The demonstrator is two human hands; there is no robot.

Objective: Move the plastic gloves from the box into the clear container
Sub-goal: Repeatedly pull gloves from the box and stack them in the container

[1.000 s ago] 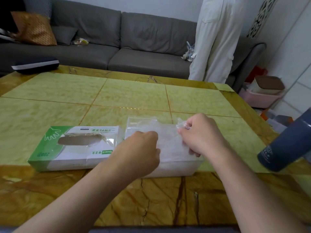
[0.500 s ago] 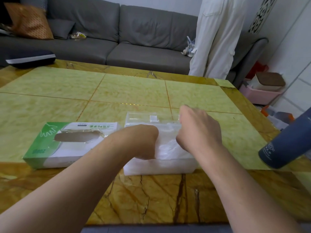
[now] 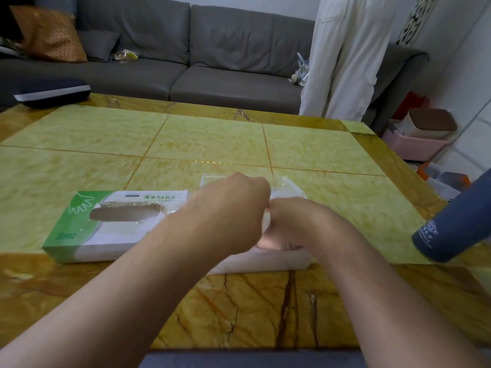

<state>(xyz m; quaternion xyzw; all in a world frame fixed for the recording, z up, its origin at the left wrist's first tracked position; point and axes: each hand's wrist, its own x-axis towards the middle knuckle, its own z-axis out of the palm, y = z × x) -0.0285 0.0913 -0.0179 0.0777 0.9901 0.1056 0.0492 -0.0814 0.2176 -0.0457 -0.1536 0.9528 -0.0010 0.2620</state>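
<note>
Gloves (image 3: 265, 221) beneath both hands' hidden fingers, inside clear container (image 3: 289, 188)

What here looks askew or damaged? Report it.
The dark blue bottle at the table's right edge leans steeply instead of standing upright. The glove box opening's film looks torn. Nothing appears spilled.

Living room behind a yellow-green marble-patterned table (image 3: 212, 139)

A long grey fabric sofa (image 3: 212, 49) is being backed by a white wall (image 3: 252, 4).
</note>
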